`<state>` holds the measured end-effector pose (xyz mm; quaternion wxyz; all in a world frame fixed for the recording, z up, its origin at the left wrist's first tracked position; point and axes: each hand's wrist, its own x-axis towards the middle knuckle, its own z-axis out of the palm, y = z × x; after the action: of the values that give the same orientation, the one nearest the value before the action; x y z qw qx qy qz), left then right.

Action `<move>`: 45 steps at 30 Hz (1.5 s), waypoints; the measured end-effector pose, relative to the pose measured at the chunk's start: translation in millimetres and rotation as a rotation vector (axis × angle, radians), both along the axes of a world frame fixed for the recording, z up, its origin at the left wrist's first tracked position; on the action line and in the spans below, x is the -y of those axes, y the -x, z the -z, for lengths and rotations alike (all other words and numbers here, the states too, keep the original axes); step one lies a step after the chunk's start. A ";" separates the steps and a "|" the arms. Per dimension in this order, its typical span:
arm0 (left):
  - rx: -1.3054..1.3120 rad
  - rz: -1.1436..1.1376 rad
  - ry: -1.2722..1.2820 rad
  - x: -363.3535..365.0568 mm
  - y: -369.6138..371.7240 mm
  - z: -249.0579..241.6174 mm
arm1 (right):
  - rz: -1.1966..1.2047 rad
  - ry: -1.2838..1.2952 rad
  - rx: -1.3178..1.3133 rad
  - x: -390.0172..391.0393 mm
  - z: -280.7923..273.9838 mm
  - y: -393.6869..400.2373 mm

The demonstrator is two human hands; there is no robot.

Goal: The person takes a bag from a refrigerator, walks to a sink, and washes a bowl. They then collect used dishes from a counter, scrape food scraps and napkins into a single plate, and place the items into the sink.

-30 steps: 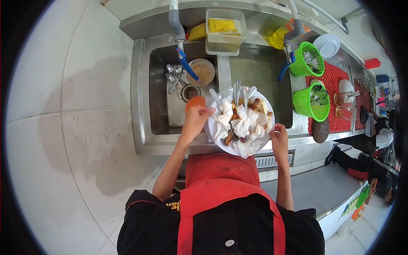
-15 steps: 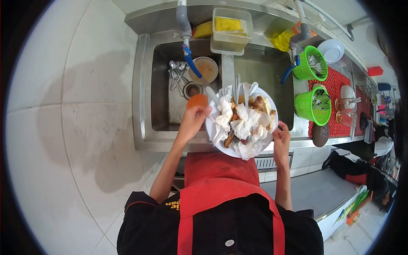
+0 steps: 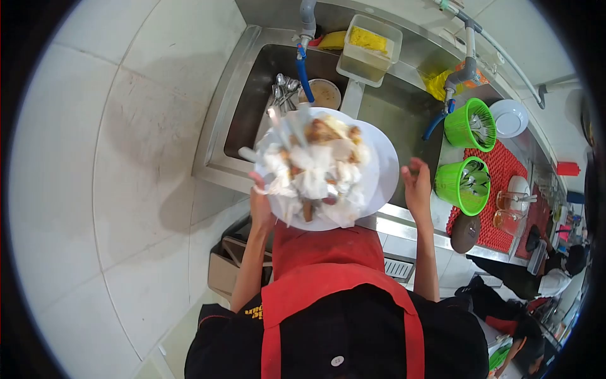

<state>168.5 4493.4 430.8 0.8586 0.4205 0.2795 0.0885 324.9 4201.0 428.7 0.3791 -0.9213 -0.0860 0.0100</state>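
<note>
My left hand grips the left rim of a white plate heaped with crumpled tissues, food scraps and upright cutlery; motion blurs the heap. A second white plate shows from under its right side, bare where visible. Just right of that plate, my right hand is open, fingers apart and holding nothing. Both plates are over the front of the sink, in front of my red apron.
The left basin contains spoons and a round container. A plastic tub with a yellow sponge stands between basins. Right are green cutlery baskets, a red mat and glasses. People work far right.
The loaded plate has moved left, exposing another plate beneath it. My right hand has let go of the rim. The orange object by my left hand is out of sight. The view has turned.
</note>
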 end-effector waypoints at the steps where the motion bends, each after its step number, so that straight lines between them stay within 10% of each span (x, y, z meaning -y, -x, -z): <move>1: -0.018 -0.099 -0.003 1.0 9.1 -0.3 | -0.007 -0.103 -0.223 4.0 8.0 0.1; 4: -0.059 -0.373 -0.044 2.0 47.6 -3.0 | -0.013 -0.316 -0.684 6.6 14.5 7.5; 13: -0.072 -0.746 -0.209 6.7 133.7 -4.1 | -0.203 -0.677 -0.631 -12.6 -37.0 -21.4; 20: -0.095 -0.811 -0.138 4.9 133.2 -5.9 | -0.618 -0.362 -0.128 -168.6 -39.9 -81.5; 28: -0.133 -0.841 -0.059 -14.8 132.6 7.2 | -0.972 0.432 0.219 -299.5 73.9 -125.7; 45: -0.257 -0.897 0.022 -26.2 138.0 24.2 | -0.963 0.731 -0.801 -257.6 316.6 -190.2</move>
<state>30.5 4519.6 406.6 0.6984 0.2563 0.5387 0.3953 515.1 4458.6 112.2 0.0030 -0.7746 -0.3281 0.5407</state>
